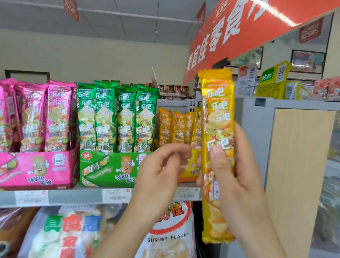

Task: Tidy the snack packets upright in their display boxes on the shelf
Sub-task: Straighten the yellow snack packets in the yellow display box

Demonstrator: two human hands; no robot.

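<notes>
Well, the right hand [231, 182] gripped a long yellow packet [216, 113] around its lower half, thumb pressed on the front and fingers wrapped behind. It held the packet nearly upright, top leaning a little to the left, out in front of the shelf's right end. The left hand [158, 171] hung just beside it with fingers loosely curled and nothing in them. Its fingertips sat close to the packet's left edge, though I could not tell whether they touched.

Behind both hands stood the yellow box [187, 171], partly hidden, with a few more yellow packets [176, 127] standing upright inside. To its left, touching it, was the green box [110, 168], packed with upright green packets [113, 116]. Further left, the pink box [26, 169] held pink packets [32, 115] that leaned somewhat. All three boxes rested on the grey shelf [66, 198], which carried price tags [116, 194] along its front edge. Below it sat a bag of shrimp flakes [167, 241], and a red banner [245, 29] hung overhead.
</notes>
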